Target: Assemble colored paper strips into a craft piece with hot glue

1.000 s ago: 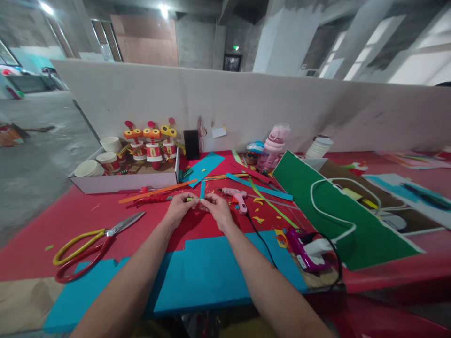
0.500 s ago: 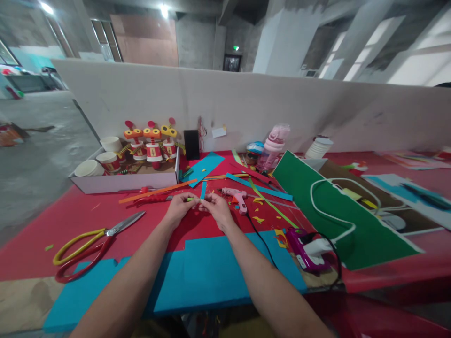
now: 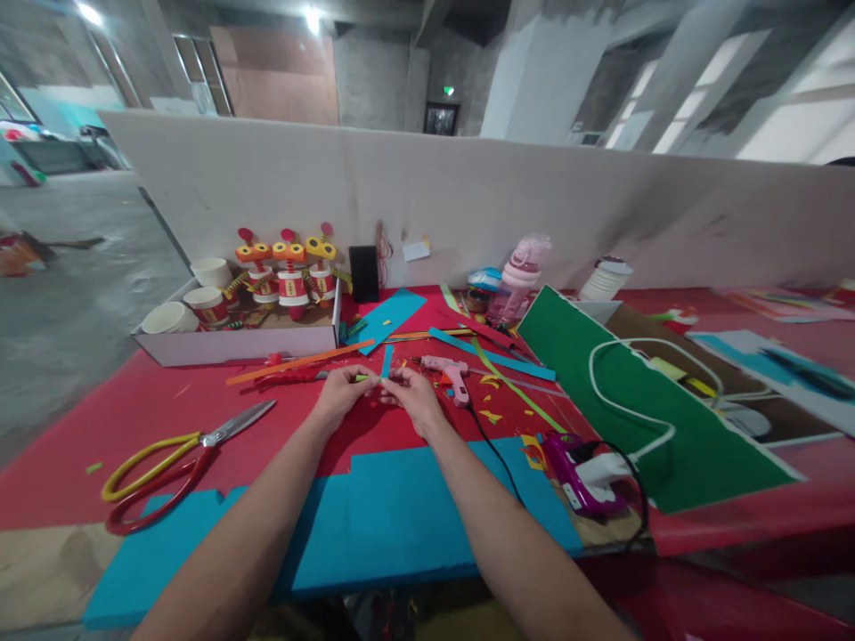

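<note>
Over the red tabletop, my left hand (image 3: 344,389) and my right hand (image 3: 409,395) meet with their fingertips close together. A narrow blue paper strip (image 3: 387,360) stands up from between the fingers, and my right hand pinches its lower end. My left fingers are closed on a small light green paper strip (image 3: 362,378), only partly visible. How the two strips join is hidden by the fingertips. Just right of my right hand lies a pink glue gun (image 3: 451,374). Left of my left hand rest an orange paper strip (image 3: 300,362) and large scissors (image 3: 193,458) with yellow and red handles.
A white box (image 3: 240,349) at back left holds paper cups and cup figures. Blue sheets (image 3: 414,507) cover the front edge. At right are a purple power strip (image 3: 581,481), a green board (image 3: 641,418) and a pink bottle (image 3: 519,280). Yellow scraps lie scattered.
Almost nothing differs. Both hands keep the same pinch on the strips, with only a very slight shift of the fingers and view.
</note>
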